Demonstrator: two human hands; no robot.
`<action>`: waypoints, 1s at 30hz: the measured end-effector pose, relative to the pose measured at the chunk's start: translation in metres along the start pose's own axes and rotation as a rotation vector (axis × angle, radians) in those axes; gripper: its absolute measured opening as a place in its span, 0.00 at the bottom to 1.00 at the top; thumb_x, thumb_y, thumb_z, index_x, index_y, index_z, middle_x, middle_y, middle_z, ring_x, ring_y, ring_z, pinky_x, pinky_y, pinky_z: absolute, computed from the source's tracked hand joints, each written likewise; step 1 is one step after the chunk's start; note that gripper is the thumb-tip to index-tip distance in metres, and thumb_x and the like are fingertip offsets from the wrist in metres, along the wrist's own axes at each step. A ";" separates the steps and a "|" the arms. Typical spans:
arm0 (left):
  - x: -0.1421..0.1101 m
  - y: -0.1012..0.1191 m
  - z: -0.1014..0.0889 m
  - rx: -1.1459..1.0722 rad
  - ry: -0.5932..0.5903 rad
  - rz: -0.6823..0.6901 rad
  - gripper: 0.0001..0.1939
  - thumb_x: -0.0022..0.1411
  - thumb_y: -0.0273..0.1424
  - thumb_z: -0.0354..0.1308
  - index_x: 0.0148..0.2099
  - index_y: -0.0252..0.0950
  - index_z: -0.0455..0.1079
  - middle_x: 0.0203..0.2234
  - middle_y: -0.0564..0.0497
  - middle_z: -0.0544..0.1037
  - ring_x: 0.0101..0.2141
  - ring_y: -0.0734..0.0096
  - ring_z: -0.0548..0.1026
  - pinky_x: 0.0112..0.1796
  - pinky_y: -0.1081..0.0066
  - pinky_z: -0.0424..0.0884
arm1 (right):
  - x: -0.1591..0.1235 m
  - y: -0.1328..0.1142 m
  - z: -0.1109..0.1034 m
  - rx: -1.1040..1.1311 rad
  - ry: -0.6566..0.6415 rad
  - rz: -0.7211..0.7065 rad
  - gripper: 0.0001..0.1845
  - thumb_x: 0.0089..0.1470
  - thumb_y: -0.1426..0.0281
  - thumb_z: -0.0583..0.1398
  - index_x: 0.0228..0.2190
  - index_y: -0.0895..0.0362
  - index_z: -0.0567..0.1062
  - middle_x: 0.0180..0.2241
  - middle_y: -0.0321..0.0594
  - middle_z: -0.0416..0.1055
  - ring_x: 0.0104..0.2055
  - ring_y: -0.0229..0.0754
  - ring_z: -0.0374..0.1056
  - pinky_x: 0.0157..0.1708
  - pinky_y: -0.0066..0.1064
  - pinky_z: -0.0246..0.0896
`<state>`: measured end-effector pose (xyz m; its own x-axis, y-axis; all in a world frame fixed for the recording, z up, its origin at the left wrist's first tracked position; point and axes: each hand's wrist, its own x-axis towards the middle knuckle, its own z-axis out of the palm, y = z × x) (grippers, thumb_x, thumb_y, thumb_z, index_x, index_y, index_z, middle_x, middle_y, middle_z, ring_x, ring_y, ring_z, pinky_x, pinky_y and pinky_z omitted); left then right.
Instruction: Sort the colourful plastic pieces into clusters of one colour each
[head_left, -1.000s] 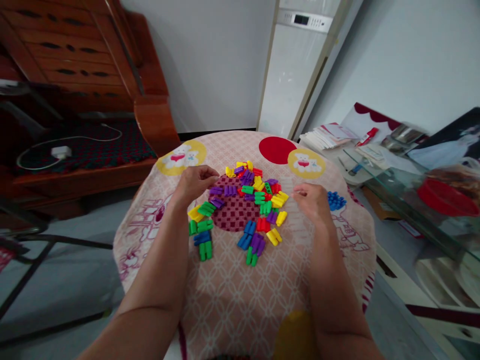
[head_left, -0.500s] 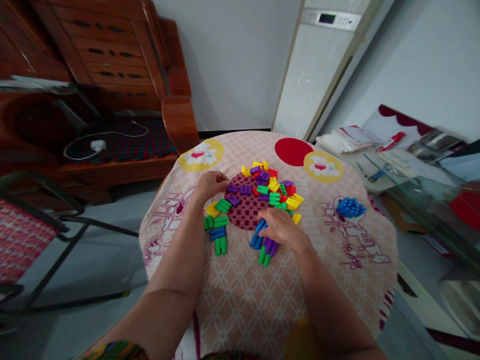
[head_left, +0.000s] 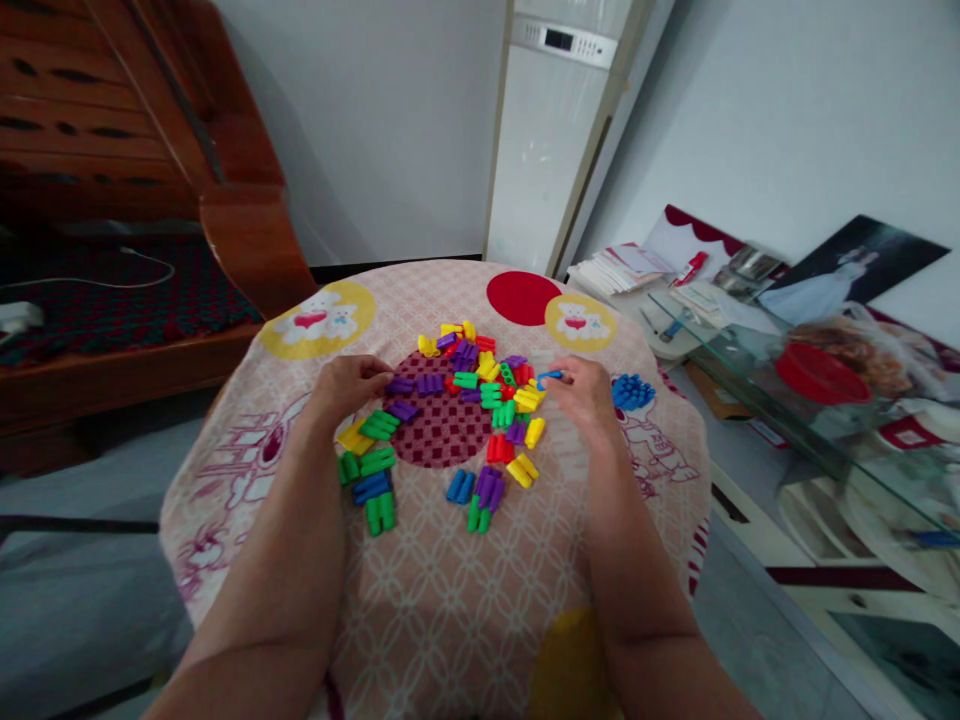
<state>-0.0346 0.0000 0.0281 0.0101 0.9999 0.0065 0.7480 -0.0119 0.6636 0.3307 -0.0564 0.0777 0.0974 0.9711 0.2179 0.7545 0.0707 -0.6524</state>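
Several small plastic pegs in yellow, green, purple, red and blue lie scattered on a round table under a pink patterned cloth. My right hand is pinched on a blue peg, held between the scatter and a separate cluster of blue pegs to its right. My left hand rests on the cloth at the left edge of the scatter, fingers curled, its fingertips near a purple peg; whether it holds anything is hidden.
A wooden bench stands at the left. A white standing appliance is behind the table. At the right a glass-topped low table carries papers, a red bowl and a leaning picture.
My right hand went left into the scatter near the blue pegs, then moved back right holding a blue peg toward the blue cluster. My left hand stayed put. The camera view shifted.
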 end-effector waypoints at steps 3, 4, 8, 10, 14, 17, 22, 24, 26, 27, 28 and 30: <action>0.000 0.002 0.000 -0.006 0.000 -0.019 0.18 0.49 0.41 0.57 0.37 0.37 0.80 0.24 0.51 0.81 0.28 0.64 0.77 0.31 0.71 0.69 | 0.006 0.041 -0.038 -0.145 0.223 0.152 0.17 0.49 0.66 0.61 0.39 0.59 0.81 0.30 0.42 0.78 0.34 0.44 0.74 0.35 0.31 0.68; 0.000 0.002 0.000 -0.001 0.005 -0.022 0.18 0.48 0.41 0.57 0.37 0.38 0.80 0.24 0.51 0.81 0.28 0.64 0.77 0.31 0.71 0.69 | 0.004 0.053 -0.050 -0.207 0.260 0.195 0.17 0.49 0.67 0.60 0.39 0.59 0.81 0.30 0.43 0.78 0.35 0.45 0.74 0.36 0.31 0.68; -0.001 0.002 0.000 0.014 0.002 -0.016 0.19 0.48 0.42 0.57 0.37 0.38 0.80 0.24 0.50 0.81 0.28 0.63 0.77 0.32 0.70 0.70 | -0.010 0.084 -0.087 -0.480 0.288 0.375 0.15 0.46 0.71 0.60 0.37 0.59 0.82 0.33 0.49 0.79 0.38 0.49 0.74 0.40 0.34 0.67; -0.001 0.002 -0.001 0.025 -0.001 -0.012 0.19 0.49 0.42 0.57 0.38 0.38 0.80 0.24 0.50 0.81 0.28 0.62 0.77 0.32 0.70 0.70 | -0.017 0.089 -0.095 -0.568 0.255 0.451 0.14 0.45 0.72 0.61 0.35 0.58 0.83 0.35 0.50 0.79 0.39 0.50 0.74 0.41 0.36 0.67; -0.001 0.002 -0.001 0.039 0.011 -0.014 0.19 0.49 0.43 0.57 0.38 0.38 0.79 0.25 0.50 0.81 0.29 0.61 0.77 0.32 0.70 0.70 | -0.018 0.093 -0.091 -0.601 0.126 0.536 0.12 0.47 0.73 0.60 0.33 0.57 0.83 0.35 0.50 0.79 0.39 0.50 0.73 0.40 0.37 0.67; -0.002 0.003 -0.001 0.016 0.006 -0.020 0.19 0.49 0.43 0.57 0.38 0.38 0.79 0.25 0.50 0.81 0.30 0.62 0.78 0.32 0.70 0.70 | -0.014 0.094 -0.084 -0.595 0.110 0.559 0.13 0.48 0.74 0.60 0.36 0.59 0.82 0.38 0.51 0.79 0.41 0.51 0.73 0.41 0.36 0.66; -0.003 0.006 -0.003 0.024 -0.001 -0.035 0.19 0.49 0.42 0.57 0.38 0.38 0.80 0.24 0.51 0.81 0.29 0.62 0.77 0.32 0.70 0.70 | -0.013 0.098 -0.078 -0.569 0.134 0.539 0.18 0.48 0.75 0.60 0.42 0.59 0.81 0.45 0.51 0.78 0.46 0.50 0.73 0.45 0.35 0.65; -0.003 0.007 -0.003 0.026 0.003 -0.028 0.18 0.49 0.42 0.57 0.37 0.39 0.80 0.24 0.51 0.81 0.28 0.63 0.77 0.31 0.70 0.70 | -0.015 0.098 -0.079 -0.573 0.160 0.494 0.19 0.47 0.75 0.59 0.42 0.60 0.80 0.44 0.53 0.78 0.46 0.51 0.73 0.46 0.36 0.65; -0.002 0.006 -0.003 0.024 0.005 -0.017 0.17 0.49 0.42 0.57 0.37 0.38 0.80 0.24 0.51 0.81 0.28 0.63 0.76 0.31 0.70 0.70 | -0.016 0.097 -0.081 -0.583 0.203 0.446 0.18 0.47 0.76 0.59 0.41 0.61 0.80 0.42 0.54 0.78 0.45 0.52 0.73 0.45 0.36 0.66; -0.002 0.005 -0.002 0.023 0.004 -0.013 0.17 0.49 0.41 0.58 0.37 0.38 0.80 0.24 0.51 0.81 0.28 0.63 0.76 0.31 0.70 0.69 | -0.016 0.094 -0.082 -0.590 0.221 0.427 0.18 0.47 0.76 0.58 0.40 0.61 0.80 0.41 0.55 0.79 0.44 0.53 0.73 0.45 0.37 0.66; -0.002 0.005 -0.002 0.025 0.006 -0.014 0.17 0.49 0.41 0.58 0.36 0.38 0.80 0.23 0.50 0.81 0.28 0.63 0.77 0.31 0.71 0.69 | -0.016 0.091 -0.083 -0.597 0.233 0.411 0.17 0.47 0.76 0.58 0.39 0.61 0.81 0.39 0.54 0.79 0.43 0.53 0.73 0.44 0.37 0.66; -0.002 0.004 -0.002 0.036 0.016 -0.018 0.16 0.49 0.41 0.58 0.36 0.39 0.80 0.23 0.51 0.81 0.29 0.63 0.77 0.31 0.71 0.69 | -0.014 0.081 -0.085 -0.612 0.238 0.395 0.15 0.47 0.75 0.59 0.37 0.60 0.81 0.37 0.53 0.79 0.41 0.52 0.74 0.43 0.37 0.66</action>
<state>-0.0324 -0.0016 0.0322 -0.0140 0.9999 0.0066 0.7711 0.0066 0.6367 0.4453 -0.0838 0.0833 0.5192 0.8180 0.2476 0.8529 -0.4775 -0.2110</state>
